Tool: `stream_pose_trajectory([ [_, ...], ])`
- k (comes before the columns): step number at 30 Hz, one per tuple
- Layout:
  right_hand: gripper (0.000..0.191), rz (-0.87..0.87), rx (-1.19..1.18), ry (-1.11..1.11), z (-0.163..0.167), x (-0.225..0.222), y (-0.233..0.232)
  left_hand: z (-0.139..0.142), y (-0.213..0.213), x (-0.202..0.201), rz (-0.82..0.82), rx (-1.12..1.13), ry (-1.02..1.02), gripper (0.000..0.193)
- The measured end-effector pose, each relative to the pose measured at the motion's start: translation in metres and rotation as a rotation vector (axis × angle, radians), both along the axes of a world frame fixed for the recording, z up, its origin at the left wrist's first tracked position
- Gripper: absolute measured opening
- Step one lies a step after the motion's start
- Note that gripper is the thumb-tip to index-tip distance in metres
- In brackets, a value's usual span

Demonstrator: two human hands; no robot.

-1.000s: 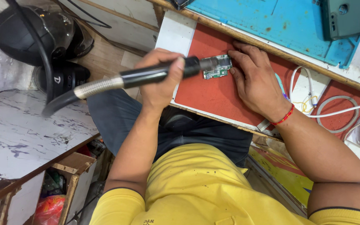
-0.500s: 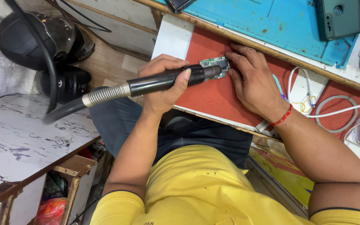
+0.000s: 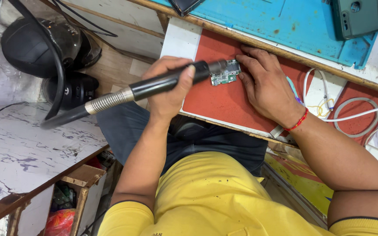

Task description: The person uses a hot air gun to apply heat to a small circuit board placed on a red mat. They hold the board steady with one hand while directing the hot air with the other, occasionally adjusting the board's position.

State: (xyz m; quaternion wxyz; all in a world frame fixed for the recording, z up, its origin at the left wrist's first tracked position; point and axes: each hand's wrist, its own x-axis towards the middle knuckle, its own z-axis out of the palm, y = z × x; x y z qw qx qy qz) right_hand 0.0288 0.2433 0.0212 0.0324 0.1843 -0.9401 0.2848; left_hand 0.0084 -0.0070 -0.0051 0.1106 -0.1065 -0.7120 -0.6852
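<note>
Board and nozzle meet at one spot. The small green circuit board (image 3: 225, 73) lies on the red mat (image 3: 224, 105), toward the mat's far left corner and close to the wooden lip at the desk's far edge.

Your left hand (image 3: 169, 89) is wrapped in a full fist around the black hot-air handpiece (image 3: 162, 83), thumb laid along the barrel. The tool's long axis runs at a slant. Its ribbed metal collar and hose hang out past the desk's left edge, over your lap, and its metal tip sits at the board's left end. Whether the tip is touching the board or just above it, you cannot tell from this angle.

Your right hand (image 3: 263, 91), with the red thread at the wrist, lies flat on the mat just right of the board. Its fingers are spread and its fingertips (image 3: 241, 59) rest against the board's right and far edges. It pins rather than pinches.

So the board sits between your hands, touched by the right and fronted by the tool in the left. A white cable (image 3: 351, 116) loops near the mat's right side, well apart from the board. A dark green phone (image 3: 357, 17) rests on the blue mat (image 3: 285, 22) beyond the lip.
</note>
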Motion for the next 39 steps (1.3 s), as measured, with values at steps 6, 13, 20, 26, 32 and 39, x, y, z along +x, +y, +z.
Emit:
stream_pose_trajectory([
  [6,0.040,0.006,-0.008,0.003,0.0009,0.0006,0.0002,0.0013,-0.0010,0.0008,-0.016,0.002,0.031,0.019],
  [13,0.040,0.002,-0.004,0.002,0.0009,0.0002,0.0008,0.0025,-0.0009,0.0012,-0.084,0.045,0.043,0.020],
  [20,0.039,0.003,0.000,0.009,-0.0019,0.0007,0.0013,0.0004,-0.0010,0.0007,-0.044,0.077,-0.020,0.021],
  [26,0.039,0.001,0.007,0.017,-0.0030,0.0003,0.0017,0.0009,-0.0016,-0.0003,-0.046,0.057,0.002,0.022],
  [32,0.039,0.006,0.006,0.013,-0.0009,0.0002,0.0011,0.0023,-0.0002,-0.0003,-0.046,0.045,0.026,0.018],
  [39,0.039,0.015,-0.002,0.014,0.0005,-0.0002,0.0003,0.0005,-0.0025,-0.0002,-0.049,0.002,0.097,0.018],
])
